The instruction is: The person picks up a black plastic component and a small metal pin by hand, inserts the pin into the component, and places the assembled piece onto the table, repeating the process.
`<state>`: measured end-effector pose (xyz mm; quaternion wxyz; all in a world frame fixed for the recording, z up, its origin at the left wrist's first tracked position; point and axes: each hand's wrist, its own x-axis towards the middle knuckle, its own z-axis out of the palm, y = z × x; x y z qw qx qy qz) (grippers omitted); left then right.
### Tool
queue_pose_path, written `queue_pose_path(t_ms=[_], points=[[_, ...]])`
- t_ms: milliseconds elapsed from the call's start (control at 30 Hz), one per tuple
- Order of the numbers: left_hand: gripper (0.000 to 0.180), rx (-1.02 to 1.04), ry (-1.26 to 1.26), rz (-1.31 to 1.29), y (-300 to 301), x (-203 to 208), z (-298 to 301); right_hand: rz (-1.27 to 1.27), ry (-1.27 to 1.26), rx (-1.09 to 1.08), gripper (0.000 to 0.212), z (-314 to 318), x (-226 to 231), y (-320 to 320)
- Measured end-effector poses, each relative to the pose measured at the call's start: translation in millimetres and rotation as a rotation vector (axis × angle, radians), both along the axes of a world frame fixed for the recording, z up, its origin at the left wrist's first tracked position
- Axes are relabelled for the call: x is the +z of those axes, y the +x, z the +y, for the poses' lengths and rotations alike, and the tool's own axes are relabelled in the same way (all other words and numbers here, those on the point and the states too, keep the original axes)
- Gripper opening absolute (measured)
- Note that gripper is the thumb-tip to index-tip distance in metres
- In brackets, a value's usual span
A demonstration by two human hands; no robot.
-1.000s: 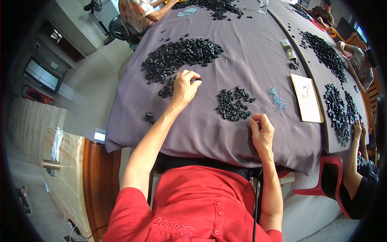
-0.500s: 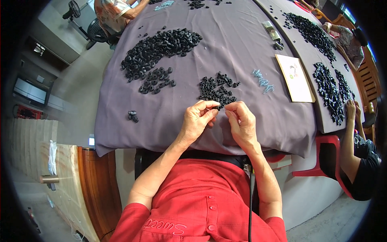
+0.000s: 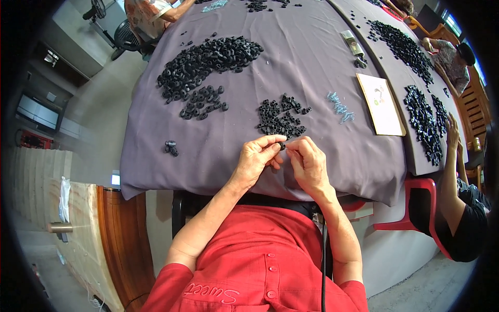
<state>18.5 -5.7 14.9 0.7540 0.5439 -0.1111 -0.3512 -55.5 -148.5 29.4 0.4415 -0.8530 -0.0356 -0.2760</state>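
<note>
My left hand (image 3: 258,157) pinches a small black ribbed plastic piece (image 3: 282,146) between thumb and forefinger. Close against it, my right hand (image 3: 307,160) has its thumb and forefinger pressed together at the piece's right side; whatever sits between those fingertips is too small to make out. Just beyond both hands lies a pile of small black parts (image 3: 278,117). To its right is a small heap of clear bluish springs (image 3: 340,107). A few joined black pieces (image 3: 171,148) rest apart on the left.
A large mound of black ribbed pieces (image 3: 202,65) covers the left middle of the grey cloth (image 3: 223,151). At right lie a pale board (image 3: 380,104) and a small packet (image 3: 352,43). Other people work around the tables; a red chair (image 3: 434,203) stands at the right.
Both hands have drawn slightly toward me, away from the pile, with the black piece still in the left fingers. A co-worker's hand at the right has shifted a little away from me.
</note>
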Motion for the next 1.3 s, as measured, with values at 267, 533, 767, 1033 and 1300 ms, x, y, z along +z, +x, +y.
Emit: queue_pose_path(t_ms=[267,533,767,1033,1300], points=[[0.020,0.053,-0.061,0.027,-0.4,-4.3,-3.7,0.026,0.003,-0.017,0.014,-0.4,0.2,1.0],[0.015,-0.001,-0.178,0.187,-4.3,-4.6,-3.3,0.367,0.581,0.086,0.013,-7.8,-5.1,-0.7],[0.015,-0.006,-0.200,0.280,-2.8,-8.7,-3.9,0.242,0.425,0.031,0.016,-6.3,-11.8,3.2],[0.012,0.075,-0.383,0.488,2.4,-12.5,-1.8,0.149,-0.093,-0.179,0.011,-54.9,5.5,43.3],[0.012,0.074,-0.382,0.420,-2.2,-14.1,-4.0,0.237,-0.405,-0.314,0.015,-63.6,-20.3,78.2]])
